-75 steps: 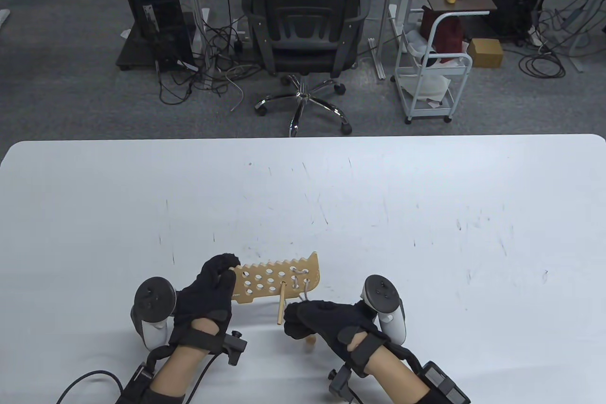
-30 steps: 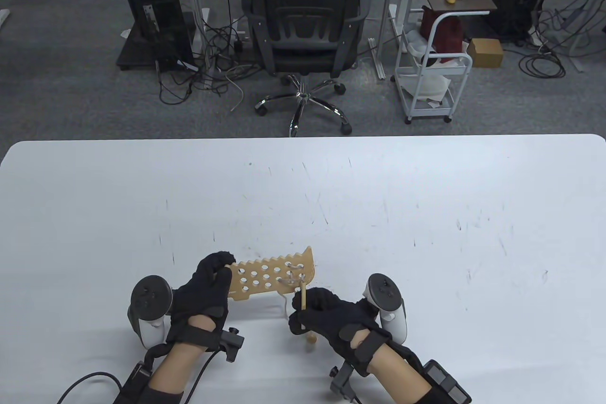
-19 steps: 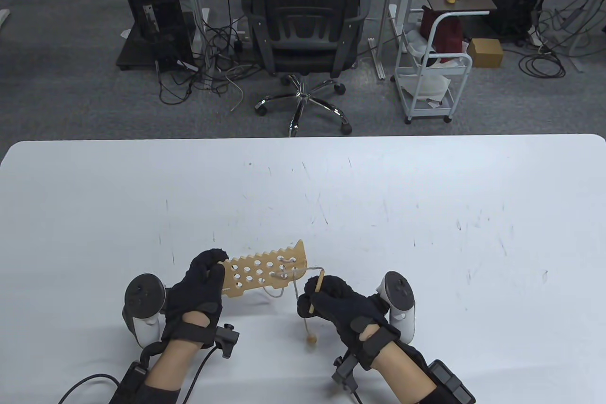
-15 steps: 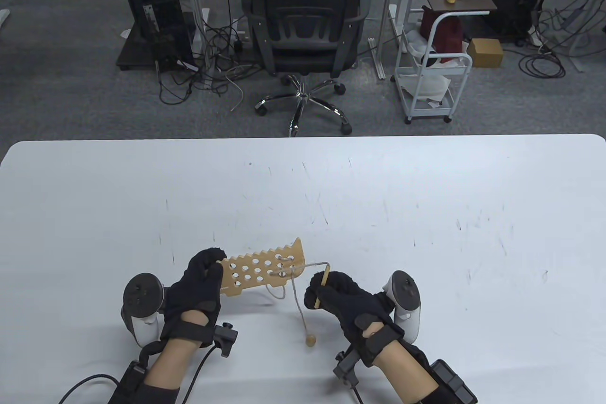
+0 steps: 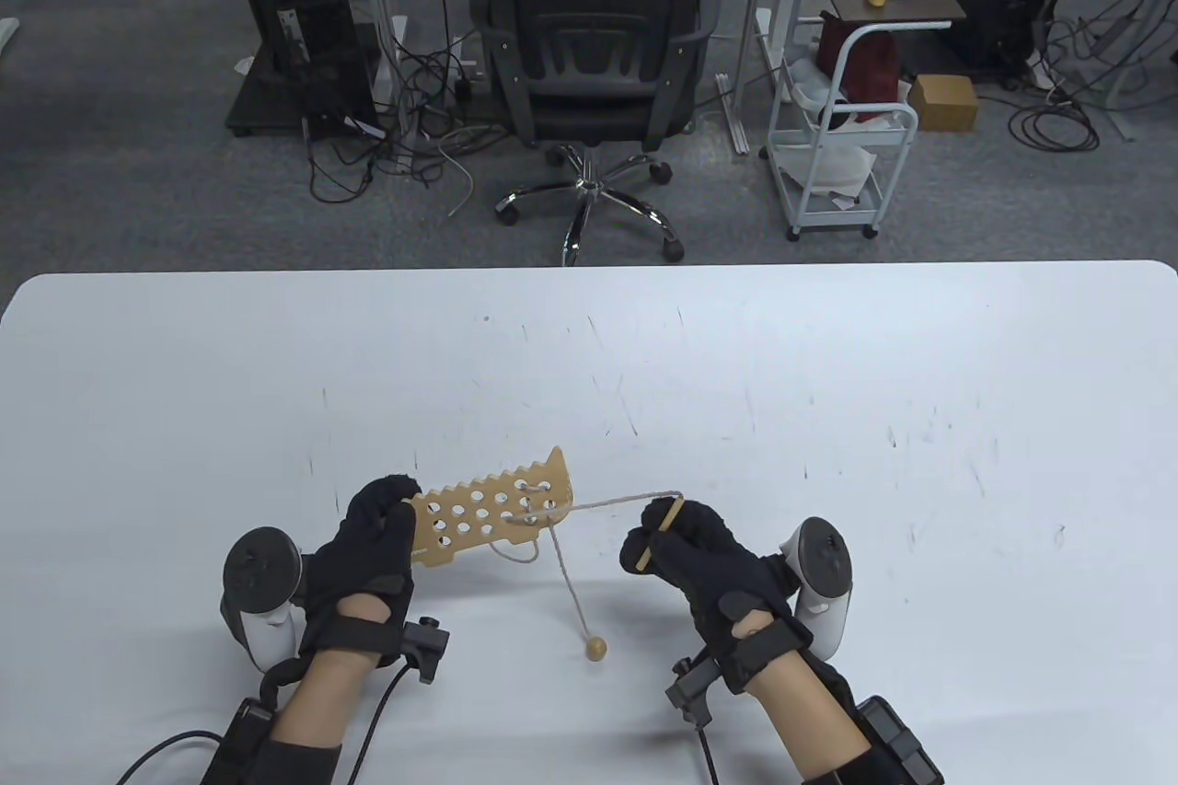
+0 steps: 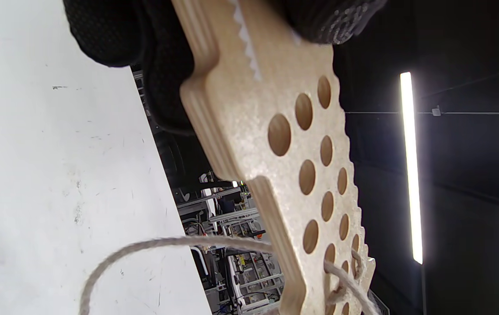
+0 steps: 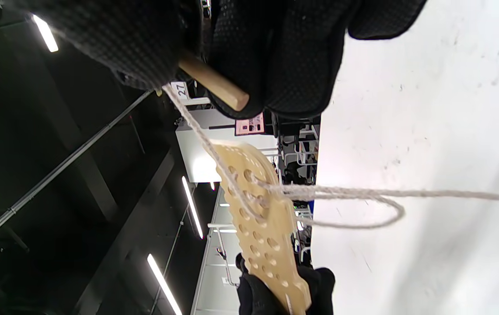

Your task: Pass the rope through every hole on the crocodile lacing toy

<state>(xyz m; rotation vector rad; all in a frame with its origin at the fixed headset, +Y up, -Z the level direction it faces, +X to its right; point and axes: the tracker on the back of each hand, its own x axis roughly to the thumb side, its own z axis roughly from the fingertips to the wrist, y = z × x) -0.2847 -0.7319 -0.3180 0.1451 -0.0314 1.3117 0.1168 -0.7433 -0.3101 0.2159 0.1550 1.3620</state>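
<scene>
The left hand (image 5: 368, 546) grips the crocodile board (image 5: 492, 513) above the table's near edge; the right hand (image 5: 686, 550) pinches the wooden needle (image 5: 655, 531), drawing the rope (image 5: 617, 502) rightward. Pulling steadily should clear the slack, seemingly looped below.

Left hand (image 5: 373, 536) pinching the board's end, right hand (image 5: 686, 550) curled round the wooden needle, hands apart

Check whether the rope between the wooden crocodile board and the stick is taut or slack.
Taut: the beige rope runs straight from the wooden crocodile board to the wooden stick in the right hand. A slack loop hangs beneath.
</scene>
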